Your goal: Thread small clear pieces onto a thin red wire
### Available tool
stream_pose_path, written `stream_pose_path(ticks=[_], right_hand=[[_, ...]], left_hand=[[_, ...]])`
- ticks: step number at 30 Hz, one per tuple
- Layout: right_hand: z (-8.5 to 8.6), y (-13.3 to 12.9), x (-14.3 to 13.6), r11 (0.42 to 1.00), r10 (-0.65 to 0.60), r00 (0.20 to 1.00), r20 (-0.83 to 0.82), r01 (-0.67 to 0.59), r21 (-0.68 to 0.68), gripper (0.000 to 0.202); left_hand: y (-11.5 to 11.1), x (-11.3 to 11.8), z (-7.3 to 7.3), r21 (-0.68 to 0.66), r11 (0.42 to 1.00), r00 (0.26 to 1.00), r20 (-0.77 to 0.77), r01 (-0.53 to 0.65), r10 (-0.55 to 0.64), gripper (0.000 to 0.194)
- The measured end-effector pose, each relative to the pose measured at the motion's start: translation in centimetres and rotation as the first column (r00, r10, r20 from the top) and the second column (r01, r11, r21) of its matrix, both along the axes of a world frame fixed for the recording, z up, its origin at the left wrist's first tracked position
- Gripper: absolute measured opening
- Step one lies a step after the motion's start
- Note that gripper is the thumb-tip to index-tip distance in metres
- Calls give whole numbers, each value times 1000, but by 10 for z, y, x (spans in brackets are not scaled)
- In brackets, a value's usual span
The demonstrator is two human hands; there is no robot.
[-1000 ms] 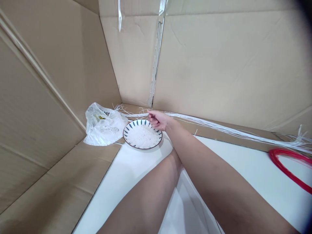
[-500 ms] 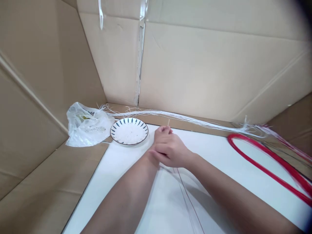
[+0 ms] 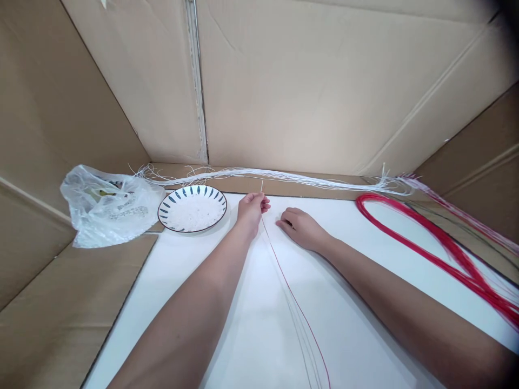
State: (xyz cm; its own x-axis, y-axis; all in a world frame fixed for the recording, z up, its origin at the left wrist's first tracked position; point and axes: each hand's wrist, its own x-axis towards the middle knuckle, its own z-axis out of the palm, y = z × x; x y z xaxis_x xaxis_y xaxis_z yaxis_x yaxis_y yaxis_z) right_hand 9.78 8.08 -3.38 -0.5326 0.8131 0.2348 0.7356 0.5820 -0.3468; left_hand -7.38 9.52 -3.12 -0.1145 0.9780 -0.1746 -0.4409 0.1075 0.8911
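Observation:
My left hand pinches a thin cord near the far edge of the white board. A short pale end sticks up above its fingers, and a thin red cord runs from beneath them toward me. Apart from it, to the right, my right hand rests low over the board with its fingers curled; whether anything is between them is hidden. Left of my left hand is a round plate with blue dashes round its rim, holding small white bits.
A clear plastic bag lies left of the plate. Long white strands stretch along the back, beside a cardboard wall. Red cord bundles loop at the right, with pink-and-white strands behind them.
My right hand has come off my left hand and moved to its right. The view has shifted, showing more of the board and the red cord. My left hand still pinches the cord.

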Motion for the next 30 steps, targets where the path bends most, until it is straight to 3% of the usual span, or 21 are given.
stream_pose_path(ticks=[6,10,15,19,25,30], right_hand=[[-4,3,5,1000,15,992,-128,-17,-13,12],[-4,4,7,998,23,972,-234,-37,-56,19],[-1,6,9,983,-70,911,-407,-6,-184,3],[0,13,16,928,-225,781,-583,-10,-371,14],[0,25,29,863,-393,432,-812,-133,-488,35],[0,28,33,828,-436,334,-835,-215,-518,40]], left_hand=[[0,0,2,7,1000,1000,-26,5,-5,25],[-3,-1,4,25,1000,999,-40,10,-9,23],[-4,-3,6,41,999,999,-47,10,-8,20],[-3,-3,6,51,999,999,-45,5,-2,19],[-4,-3,8,68,998,999,-45,-4,8,18],[-5,-3,9,72,997,999,-51,-3,6,18]])
